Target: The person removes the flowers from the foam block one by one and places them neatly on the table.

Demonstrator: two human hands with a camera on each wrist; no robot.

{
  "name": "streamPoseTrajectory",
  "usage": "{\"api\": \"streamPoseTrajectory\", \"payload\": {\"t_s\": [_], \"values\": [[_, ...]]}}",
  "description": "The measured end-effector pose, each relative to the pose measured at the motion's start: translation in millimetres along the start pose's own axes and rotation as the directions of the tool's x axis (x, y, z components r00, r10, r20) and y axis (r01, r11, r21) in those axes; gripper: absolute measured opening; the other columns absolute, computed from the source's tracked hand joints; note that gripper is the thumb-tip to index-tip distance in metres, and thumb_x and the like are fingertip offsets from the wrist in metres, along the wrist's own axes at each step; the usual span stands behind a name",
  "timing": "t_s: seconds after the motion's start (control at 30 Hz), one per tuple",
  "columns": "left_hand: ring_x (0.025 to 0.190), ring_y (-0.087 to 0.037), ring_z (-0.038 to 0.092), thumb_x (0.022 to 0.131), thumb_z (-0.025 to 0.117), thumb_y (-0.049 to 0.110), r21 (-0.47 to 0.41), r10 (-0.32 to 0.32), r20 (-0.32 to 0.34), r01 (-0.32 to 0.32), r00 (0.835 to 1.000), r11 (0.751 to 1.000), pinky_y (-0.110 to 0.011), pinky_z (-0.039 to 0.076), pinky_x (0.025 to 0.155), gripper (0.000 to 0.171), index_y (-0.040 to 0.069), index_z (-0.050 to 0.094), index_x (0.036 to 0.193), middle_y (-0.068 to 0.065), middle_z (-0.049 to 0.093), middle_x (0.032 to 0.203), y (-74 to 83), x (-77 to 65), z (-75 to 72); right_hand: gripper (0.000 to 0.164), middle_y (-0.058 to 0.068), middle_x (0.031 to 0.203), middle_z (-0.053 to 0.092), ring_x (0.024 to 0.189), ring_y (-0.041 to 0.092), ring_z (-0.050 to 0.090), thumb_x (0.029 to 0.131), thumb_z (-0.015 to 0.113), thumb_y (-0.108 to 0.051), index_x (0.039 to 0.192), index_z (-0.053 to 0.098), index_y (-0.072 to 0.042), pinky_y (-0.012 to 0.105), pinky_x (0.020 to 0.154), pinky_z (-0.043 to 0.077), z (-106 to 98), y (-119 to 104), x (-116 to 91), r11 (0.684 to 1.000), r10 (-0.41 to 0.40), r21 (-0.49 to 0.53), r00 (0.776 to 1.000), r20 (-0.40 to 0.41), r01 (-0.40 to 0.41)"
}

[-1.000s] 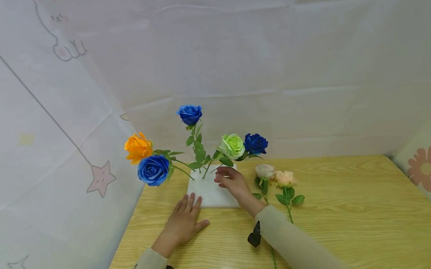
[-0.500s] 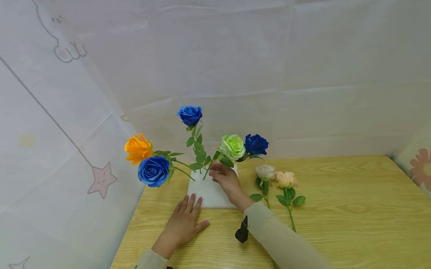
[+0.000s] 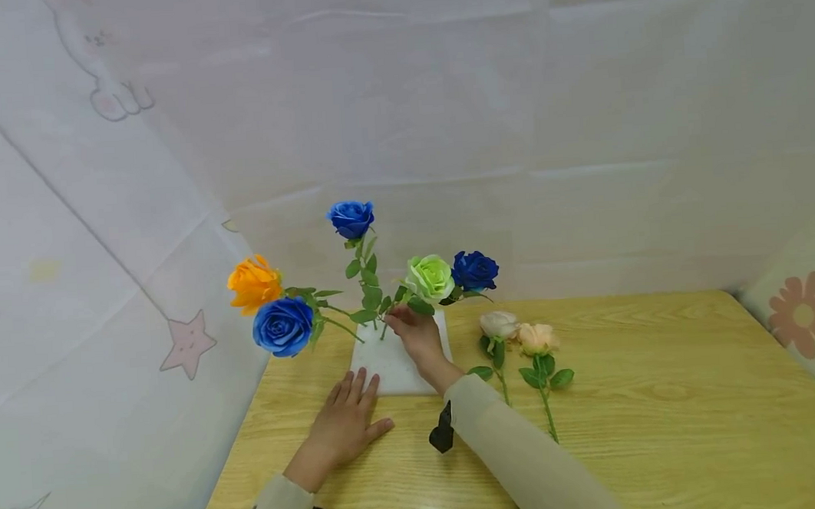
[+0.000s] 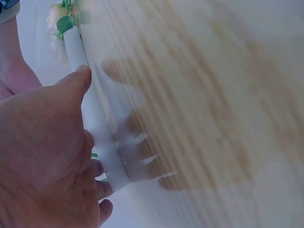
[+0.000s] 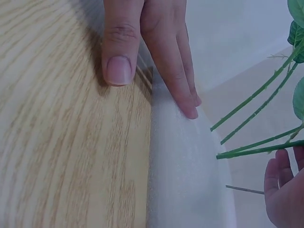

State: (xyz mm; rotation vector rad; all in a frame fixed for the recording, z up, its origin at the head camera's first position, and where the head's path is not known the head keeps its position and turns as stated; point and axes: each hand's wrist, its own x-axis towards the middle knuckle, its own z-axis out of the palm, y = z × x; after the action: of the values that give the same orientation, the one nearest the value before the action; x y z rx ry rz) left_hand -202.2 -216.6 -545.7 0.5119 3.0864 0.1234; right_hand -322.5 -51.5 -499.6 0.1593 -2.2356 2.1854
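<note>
Artificial roses stand with their stems in a white foam block [image 3: 386, 367]. The green rose [image 3: 430, 278] leans right beside a dark blue rose [image 3: 475, 271]. My right hand [image 3: 419, 338] is low behind the block, pinching the green rose's stem [image 5: 256, 150] just under its leaves. My left hand [image 3: 343, 423] lies flat, fingers spread, with its fingertips pressing on the block's near left edge; the thumb points away over the table. Another blue rose [image 3: 350, 219] rises upright at the back. On the left, an orange rose [image 3: 254, 284] and a blue rose [image 3: 283, 326] lean outward.
To the right of the block, a cream rose [image 3: 499, 325] and a peach rose [image 3: 539, 339] lie on the wooden table [image 3: 664, 395]. My right forearm passes over the cream rose's stem. A printed cloth [image 3: 582, 161] hangs behind and beside the table.
My right hand has moved left and slightly farther back, from the block's right side to the green rose's stem, and its fingers have closed there. The left hand has stayed in place.
</note>
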Motion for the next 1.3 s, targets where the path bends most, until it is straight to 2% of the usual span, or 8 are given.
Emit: {"api": "streamPoseTrajectory", "payload": {"t_s": [0.17,0.37,0.53,0.73,0.87,0.97,1.17,1.3], "values": [[0.151,-0.045,0.021,0.101,0.048,0.061,-0.015,0.001,0.006,-0.001,1.0,1.0,-0.059,0.024,0.119,0.082,0.007,0.029,0.16,-0.023,0.022,0.165,-1.4,-0.7,-0.7,0.02,0.001,0.11,0.073,0.106,0.033,0.068,0.097,0.072,-0.028,0.111,0.074,-0.014,0.038,0.088,0.056,-0.5,-4.8,2.2,0.998,-0.035,-0.045,0.999,-0.01,0.034],[0.15,-0.047,0.022,0.101,0.046,0.062,-0.022,0.029,-0.011,-0.03,1.0,0.999,-0.061,0.025,0.118,0.083,0.005,0.03,0.159,-0.023,0.023,0.165,-4.4,-0.4,1.6,0.02,0.0,0.112,0.074,0.106,0.023,0.069,0.098,0.069,-0.029,0.113,0.073,-0.016,0.034,0.086,0.056,-3.6,-13.6,5.4,0.995,-0.097,-0.034,0.995,-0.021,0.097],[0.15,-0.047,0.022,0.1,0.044,0.065,-0.019,0.025,-0.014,-0.026,1.0,0.999,-0.062,0.025,0.118,0.085,0.006,0.029,0.16,-0.023,0.022,0.165,-5.2,0.7,4.1,0.016,-0.003,0.109,0.074,0.101,0.016,0.069,0.099,0.069,-0.03,0.11,0.073,-0.02,0.035,0.085,0.057,-7.1,-21.5,0.7,0.988,-0.13,-0.09,0.992,-0.01,0.128],[0.151,-0.045,0.021,0.1,0.047,0.062,-0.005,0.002,0.01,-0.002,1.0,1.0,-0.059,0.025,0.119,0.082,0.008,0.03,0.16,-0.022,0.022,0.165,-2.2,0.9,-0.6,0.024,0.004,0.106,0.074,0.095,0.019,0.072,0.099,0.069,-0.024,0.118,0.072,-0.01,0.044,0.088,0.058,-12.1,-30.8,-3.7,0.978,-0.197,-0.061,0.98,0.04,0.199],[0.151,-0.046,0.022,0.1,0.048,0.062,-0.005,0.007,0.0,-0.007,1.0,1.0,-0.06,0.026,0.119,0.083,0.007,0.031,0.16,-0.023,0.024,0.165,-1.4,0.4,-2.4,0.026,0.005,0.104,0.075,0.094,0.018,0.073,0.099,0.069,-0.025,0.121,0.071,-0.011,0.039,0.087,0.059,-19.8,-39.9,-12.5,0.963,-0.255,-0.066,0.964,0.07,0.26],[0.149,-0.048,0.024,0.101,0.048,0.061,-0.026,0.021,-0.027,-0.022,0.999,0.999,-0.061,0.026,0.118,0.082,0.006,0.031,0.159,-0.026,0.025,0.163,-3.9,0.5,2.6,0.026,0.005,0.104,0.075,0.095,0.017,0.073,0.099,0.068,-0.026,0.122,0.071,-0.013,0.032,0.086,0.058,-27.2,-47.5,-22.8,0.951,-0.286,-0.093,0.954,0.089,0.294],[0.148,-0.05,0.025,0.1,0.045,0.064,-0.044,0.038,-0.052,-0.041,0.998,0.998,-0.064,0.025,0.117,0.085,0.004,0.032,0.158,-0.028,0.026,0.162,-6.2,-0.1,5.1,0.029,0.016,0.109,0.073,0.095,0.025,0.074,0.1,0.067,-0.016,0.125,0.068,-0.003,0.031,0.083,0.06,-45.6,-59.9,-42.2,0.956,-0.288,-0.018,0.946,0.15,0.294],[0.15,-0.048,0.023,0.1,0.047,0.063,-0.029,0.025,-0.026,-0.026,0.999,0.999,-0.062,0.025,0.118,0.084,0.005,0.031,0.159,-0.026,0.025,0.163,-4.0,0.8,3.2,0.03,0.02,0.111,0.071,0.095,0.025,0.074,0.1,0.066,-0.014,0.127,0.066,-0.001,0.031,0.082,0.06,-61.8,-63.2,-53.2,0.958,-0.281,0.0,0.942,0.184,0.286]]}}
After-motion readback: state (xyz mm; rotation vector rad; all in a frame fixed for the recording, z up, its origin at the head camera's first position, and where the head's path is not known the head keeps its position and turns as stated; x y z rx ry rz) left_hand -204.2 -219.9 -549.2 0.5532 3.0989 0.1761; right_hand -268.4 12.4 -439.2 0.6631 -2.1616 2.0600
